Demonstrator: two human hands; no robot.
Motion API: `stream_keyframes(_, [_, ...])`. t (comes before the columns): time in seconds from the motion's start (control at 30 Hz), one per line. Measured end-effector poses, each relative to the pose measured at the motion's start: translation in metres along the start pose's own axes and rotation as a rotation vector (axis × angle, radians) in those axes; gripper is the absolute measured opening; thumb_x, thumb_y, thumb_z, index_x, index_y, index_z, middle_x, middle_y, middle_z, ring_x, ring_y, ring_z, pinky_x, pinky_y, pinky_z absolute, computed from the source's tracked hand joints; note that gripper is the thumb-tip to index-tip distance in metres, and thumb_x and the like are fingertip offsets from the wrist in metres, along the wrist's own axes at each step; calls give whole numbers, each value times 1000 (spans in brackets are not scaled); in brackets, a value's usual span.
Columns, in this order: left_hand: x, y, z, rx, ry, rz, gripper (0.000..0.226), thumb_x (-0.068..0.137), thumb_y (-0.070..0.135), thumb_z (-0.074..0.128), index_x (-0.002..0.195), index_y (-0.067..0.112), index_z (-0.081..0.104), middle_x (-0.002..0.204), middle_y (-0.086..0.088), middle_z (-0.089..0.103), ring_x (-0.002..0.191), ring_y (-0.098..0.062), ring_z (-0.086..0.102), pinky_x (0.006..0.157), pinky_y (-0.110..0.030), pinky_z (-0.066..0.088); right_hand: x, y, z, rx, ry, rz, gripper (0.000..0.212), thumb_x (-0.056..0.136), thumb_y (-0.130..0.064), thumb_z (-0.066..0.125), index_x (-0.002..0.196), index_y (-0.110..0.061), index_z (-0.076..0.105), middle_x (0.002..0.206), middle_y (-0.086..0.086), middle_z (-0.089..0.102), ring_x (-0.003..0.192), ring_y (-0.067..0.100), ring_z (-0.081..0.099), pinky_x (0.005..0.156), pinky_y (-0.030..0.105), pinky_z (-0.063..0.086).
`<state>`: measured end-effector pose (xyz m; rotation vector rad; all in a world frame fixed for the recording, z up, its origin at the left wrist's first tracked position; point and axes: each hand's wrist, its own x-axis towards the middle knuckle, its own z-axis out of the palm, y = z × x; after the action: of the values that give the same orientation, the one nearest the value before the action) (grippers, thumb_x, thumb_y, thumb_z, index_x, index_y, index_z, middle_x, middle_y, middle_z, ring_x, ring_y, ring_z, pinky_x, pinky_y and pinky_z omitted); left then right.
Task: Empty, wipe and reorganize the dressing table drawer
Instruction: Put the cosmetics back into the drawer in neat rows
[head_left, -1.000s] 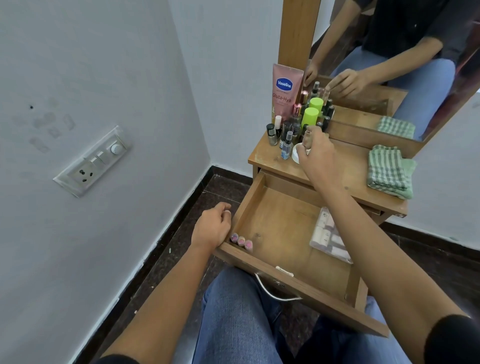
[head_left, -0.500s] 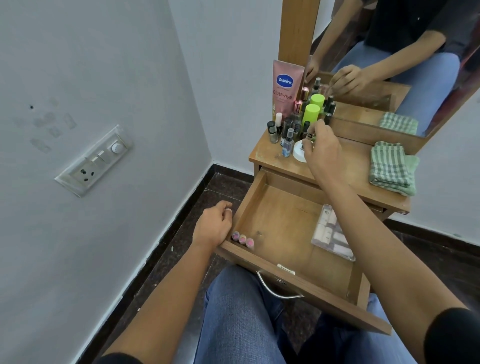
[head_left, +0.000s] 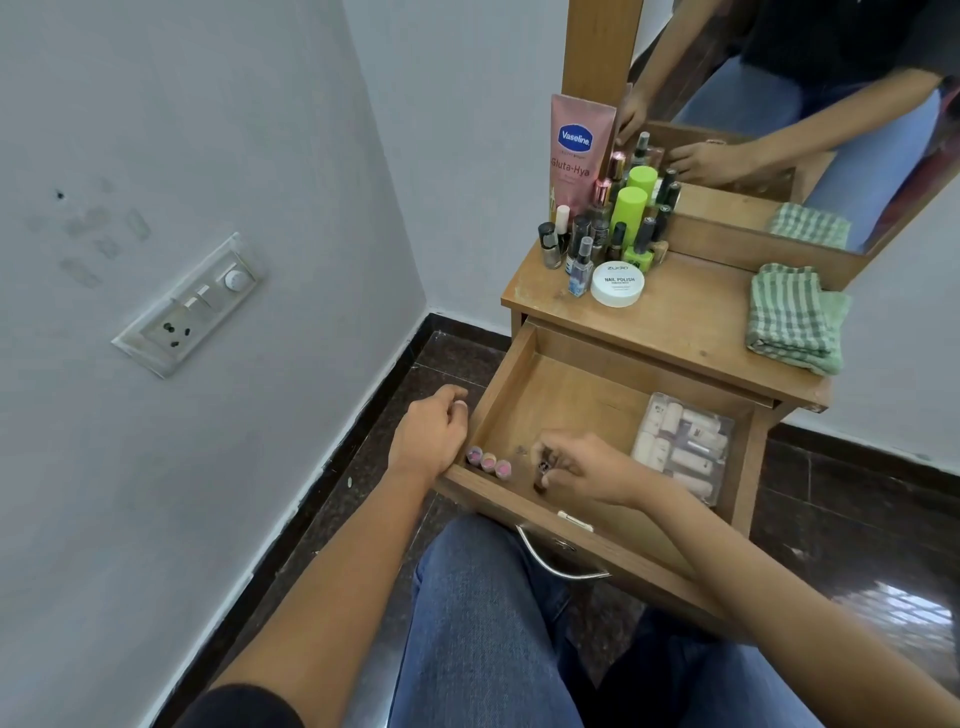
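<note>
The right hand (head_left: 582, 470) has come down from the cluster on the counter (head_left: 675, 317) into the open drawer (head_left: 501, 384), carrying a small dark bottle (head_left: 543, 470); the left hand (head_left: 428, 436) has stayed where it was.

At far left, a switch plate (head_left: 189, 306) sits on the grey wall. The left hand is curled over the drawer's left wall near the front corner, holding it. Just inside that corner, three pink-topped vials (head_left: 488, 461) stand in a row against the front wall. Just beside them, the right hand pinches the bottle between thumb and fingertips, low over the drawer floor; whether the bottle touches the wood cannot be told. A clear box (head_left: 683, 447) of pale tubes lies at the drawer's right side.

Above, on the counter's left end, a pink Vaseline tube (head_left: 576, 150) leans at the back, with small bottles and a green-capped can (head_left: 628, 210) crowded before it. A white jar (head_left: 617, 283) marked nail polish sits in front. A folded green checked cloth (head_left: 792, 317) lies at the right end, under the mirror (head_left: 779, 104).
</note>
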<state>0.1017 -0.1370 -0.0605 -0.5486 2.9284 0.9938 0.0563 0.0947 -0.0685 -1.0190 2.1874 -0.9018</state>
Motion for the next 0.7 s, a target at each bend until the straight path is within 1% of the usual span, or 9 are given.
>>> stream_keyframes(0.07, [0,0,1,3,3,-3,32,101,30,41,127,26,58,85,1,68,67,-13,59,71,-36,53,-1,1,6,33,-5,14,13,89,-5,61,97,-15,58,92,-8,65,87,1,65,82,26,54])
stream_keyframes(0.13, [0,0,1,7,7,-6,31,101,30,41,127,26,58,84,2,67,65,-11,56,69,-34,52,-1,1,7,59,0,30,14,88,-4,62,98,-13,58,91,-8,64,85,0,65,82,26,54])
stream_keyframes(0.23, [0,1,1,4,8,-8,31,102,31,41,128,26,57,88,2,68,66,-10,55,69,-33,52,0,5,11,63,-17,66,20,87,0,61,97,-17,58,92,-8,65,84,-4,64,78,19,53])
stream_keyframes(0.3, [0,1,1,-1,10,-8,32,102,31,41,128,26,57,81,3,65,63,-9,54,67,-33,51,1,7,16,47,-34,82,26,86,4,60,94,-21,59,92,-11,64,84,-5,62,78,18,51])
stream_keyframes(0.37, [-1,1,0,-11,13,-8,32,101,31,42,128,25,58,73,6,61,61,-8,52,64,-31,47,3,8,20,43,-47,97,29,85,5,59,92,-23,58,91,-10,64,86,1,62,80,21,53])
stream_keyframes(0.4, [-1,2,0,-16,12,-8,32,101,32,42,128,24,58,74,6,62,63,-8,53,65,-31,47,5,8,21,42,-49,101,29,85,6,59,92,-22,57,92,-7,65,88,6,63,81,24,54])
stream_keyframes(0.47, [-1,3,0,-30,8,-8,33,100,34,43,128,23,58,84,5,67,73,-11,60,72,-33,52,7,9,22,42,-43,112,30,85,7,59,92,-22,58,94,-4,66,91,11,64,84,28,54])
stream_keyframes(0.53, [-2,3,-1,-44,3,-9,34,100,35,44,128,23,58,93,4,68,83,-14,63,79,-35,54,9,10,23,46,-28,128,30,85,8,58,92,-21,59,94,-4,66,92,12,64,85,30,54])
stream_keyframes(0.7, [-2,4,-1,-56,5,-10,34,100,37,46,129,22,58,98,4,67,88,-13,63,82,-34,53,11,11,25,86,0,144,28,87,7,58,91,-20,60,94,-6,65,93,10,65,87,30,54])
